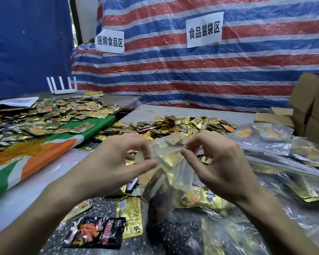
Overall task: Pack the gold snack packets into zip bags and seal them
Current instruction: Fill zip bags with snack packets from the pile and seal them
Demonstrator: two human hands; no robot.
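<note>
Your left hand [118, 162] and right hand [215, 162] pinch the top of a clear plastic zip bag [173, 181] of gold foil snack packets [164, 159], seemingly mid-seal; filled bags [265, 142] lie right, loose heaps [173, 124] remain.

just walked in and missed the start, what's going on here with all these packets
A person is packing gold snack packets. Their left grip and right grip pinch the top edge of a clear zip bag that already holds gold packets, apparently to seal it; whether the zip is closed cannot be told. A loose packet pile lies beyond on the table, and filled bags are stacked to the right.
</note>
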